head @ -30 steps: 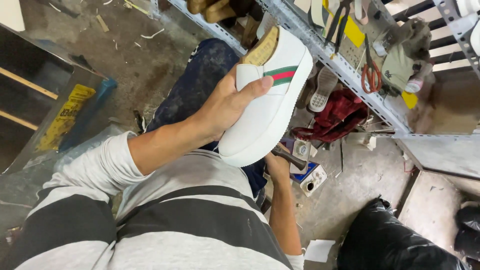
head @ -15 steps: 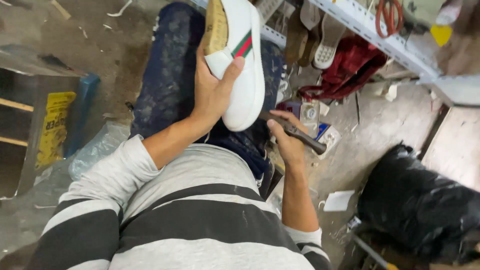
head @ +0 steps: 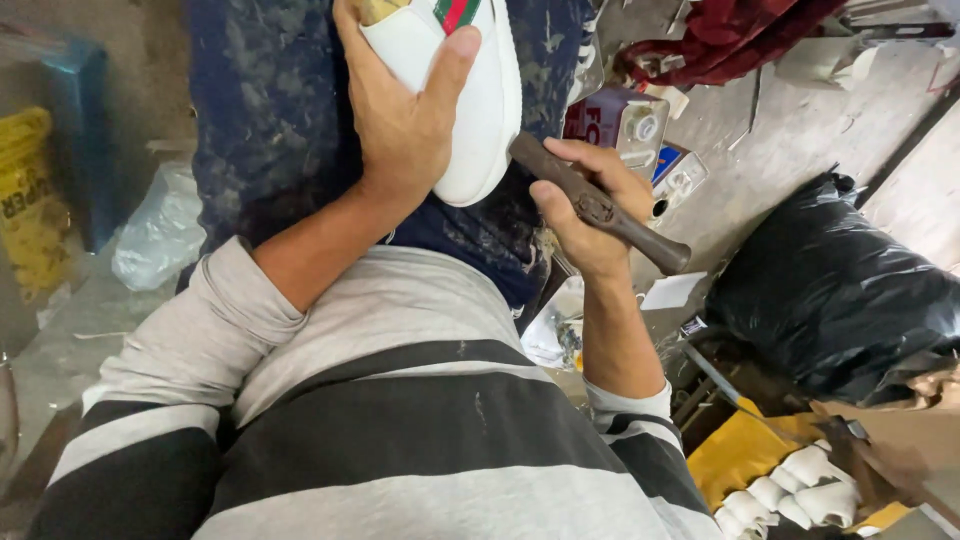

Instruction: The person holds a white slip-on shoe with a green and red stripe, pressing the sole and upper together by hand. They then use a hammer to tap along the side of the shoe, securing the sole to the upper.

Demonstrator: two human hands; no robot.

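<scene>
A: Report the position of the white shoe (head: 470,90).

B: The white shoe sits at the top centre of the head view, above the person's lap and in front of the dark blue speckled apron (head: 270,130). Its upper part runs off the top edge of the frame. Only 1 rounded end is visible.

A: State the long axis and heading.

B: The long axis runs near vertical in the frame, tilted slightly. The rounded end points down toward the person's body. The opposite end points up and away, out of view. A green and red stripe (head: 455,12) shows near the top edge.

A: State the grip of the left hand (head: 400,110).

B: The left hand is closed around the white shoe. The thumb lies across the white upper, and the palm and fingers wrap the far side.

A: State the grip of the right hand (head: 590,215).

B: The right hand is closed around the dark tool handle (head: 600,205). The handle lies on a diagonal, upper left to lower right. Its upper end meets the edge of the white shoe near the rounded end. Its lower end projects past the hand. The working end is hidden behind the shoe.

A: List surrounding items.

B: 1 black plastic bag (head: 840,280) lies at right on the concrete floor (head: 790,130). Small cardboard boxes (head: 640,125) lie just beyond the right hand. Dark red cloth (head: 730,35) lies at top right.
</scene>
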